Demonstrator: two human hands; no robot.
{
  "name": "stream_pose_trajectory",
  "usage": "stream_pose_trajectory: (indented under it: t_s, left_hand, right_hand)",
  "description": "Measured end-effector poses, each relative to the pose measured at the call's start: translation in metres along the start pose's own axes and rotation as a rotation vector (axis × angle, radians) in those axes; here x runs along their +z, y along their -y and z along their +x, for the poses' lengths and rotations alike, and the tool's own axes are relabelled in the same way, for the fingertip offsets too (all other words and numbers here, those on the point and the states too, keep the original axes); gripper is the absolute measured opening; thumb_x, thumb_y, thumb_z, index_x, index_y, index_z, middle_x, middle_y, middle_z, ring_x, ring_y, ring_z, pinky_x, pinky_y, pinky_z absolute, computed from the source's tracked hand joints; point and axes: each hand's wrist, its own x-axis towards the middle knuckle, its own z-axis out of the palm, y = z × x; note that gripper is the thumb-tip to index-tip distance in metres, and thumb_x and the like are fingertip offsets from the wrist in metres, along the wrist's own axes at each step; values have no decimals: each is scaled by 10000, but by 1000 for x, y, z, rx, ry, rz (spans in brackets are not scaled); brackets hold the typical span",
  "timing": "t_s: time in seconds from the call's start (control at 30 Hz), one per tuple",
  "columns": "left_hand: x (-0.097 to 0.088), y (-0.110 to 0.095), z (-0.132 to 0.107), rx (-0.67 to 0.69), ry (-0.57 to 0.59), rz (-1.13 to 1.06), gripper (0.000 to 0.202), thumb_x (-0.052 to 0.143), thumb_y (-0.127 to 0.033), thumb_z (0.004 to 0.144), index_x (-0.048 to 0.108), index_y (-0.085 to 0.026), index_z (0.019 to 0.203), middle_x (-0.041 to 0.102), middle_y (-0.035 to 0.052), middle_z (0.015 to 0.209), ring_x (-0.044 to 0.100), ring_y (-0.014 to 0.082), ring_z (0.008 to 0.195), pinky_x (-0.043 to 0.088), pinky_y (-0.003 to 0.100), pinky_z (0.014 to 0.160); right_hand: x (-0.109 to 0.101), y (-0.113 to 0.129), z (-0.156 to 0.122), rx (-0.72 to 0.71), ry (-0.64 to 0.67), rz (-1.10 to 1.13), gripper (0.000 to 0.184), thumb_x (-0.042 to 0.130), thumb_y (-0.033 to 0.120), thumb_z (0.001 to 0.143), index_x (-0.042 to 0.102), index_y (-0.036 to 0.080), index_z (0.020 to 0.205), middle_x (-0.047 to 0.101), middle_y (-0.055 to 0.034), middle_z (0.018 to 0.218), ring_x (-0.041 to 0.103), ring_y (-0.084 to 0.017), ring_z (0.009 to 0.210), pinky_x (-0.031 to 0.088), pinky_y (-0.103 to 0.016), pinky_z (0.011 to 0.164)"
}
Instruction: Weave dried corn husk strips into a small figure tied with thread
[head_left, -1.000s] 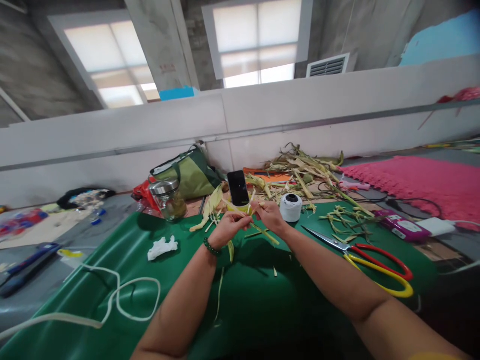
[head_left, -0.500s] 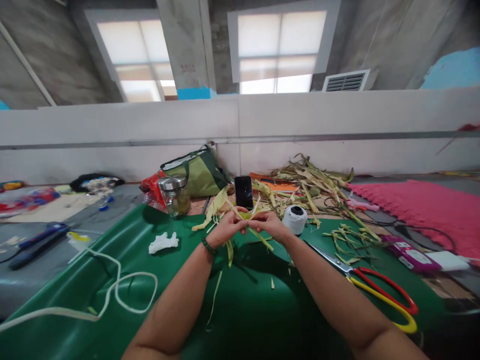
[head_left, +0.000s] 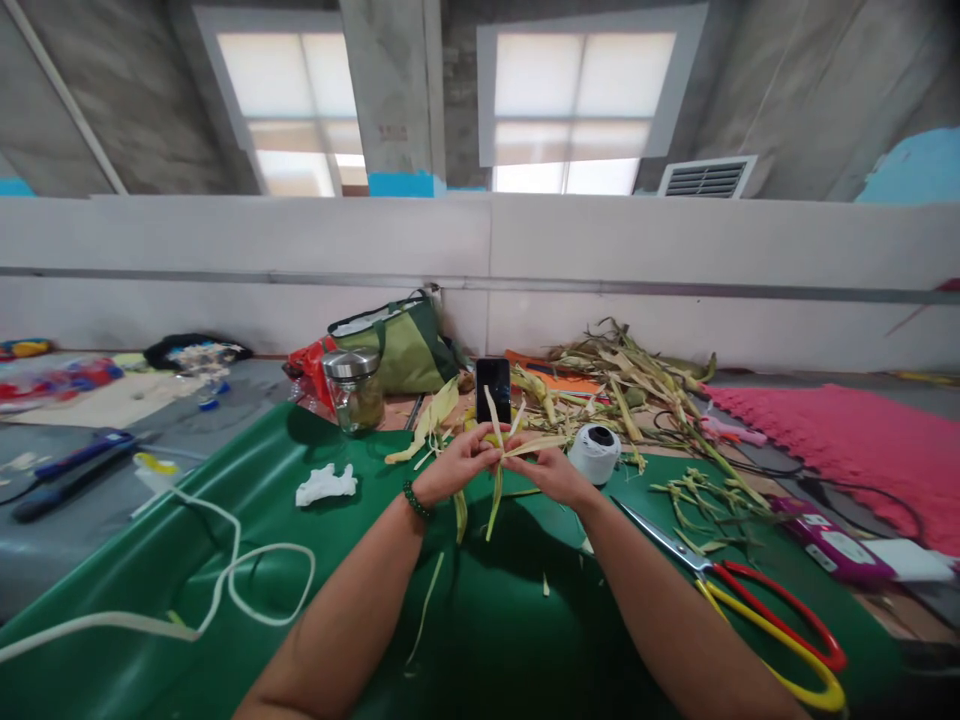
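My left hand (head_left: 457, 467) and my right hand (head_left: 550, 470) meet above the green mat (head_left: 285, 620), both pinching pale yellow-green leaf strips (head_left: 497, 470). The strips cross between my fingers; one points up toward the black phone (head_left: 493, 388), another hangs down. A green bead bracelet circles my left wrist. A white thread spool (head_left: 595, 452) stands just right of my right hand. Loose strips lie on the mat below my hands.
A heap of dry leaves (head_left: 622, 375) lies behind the spool. Scissors (head_left: 757, 600) with red and yellow handles rest at right. A glass jar (head_left: 352, 390), green bag (head_left: 397, 345), crumpled tissue (head_left: 325, 485) and white cord (head_left: 225, 590) sit left. Pink cloth (head_left: 847, 450) covers the far right.
My hands have come closer together and turned the strips: the long strip that slanted down to the right now hangs straight down, another now sticks up. The camera view tilted slightly.
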Motion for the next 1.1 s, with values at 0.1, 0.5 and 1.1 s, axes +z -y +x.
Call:
stream_pose_trajectory:
  t_s: [0.1,0.5,1.1]
  left_hand:
    - [3,2,1,-24,-22,-62,430,723,-487,684,635,-137,918,649,19,725,580,119,633,429,235,614]
    - [4,-1,-3,-4,-88,129,322,763,-427,637,627,-140,583,605,16,584,520,116,550,385,233,535]
    - [10,-8,-2,-152,-366,-1030,576,460,-665,809,681,-138,881,622,41,710,565,108,605,492,221,575]
  right_hand:
    - [-2,4,-1,79,35,25,332,700,499,707,648,178,641,616,-10,657,539,-141,640,432,-264,602]
    - [3,-8,-4,268,7,64,217,777,364,609,692,164,612,609,-2,539,515,-119,518,390,-238,490]
    - [1,-3,2,271,-355,591,360,849,441,476,652,197,653,619,14,625,533,-110,576,432,-242,574]
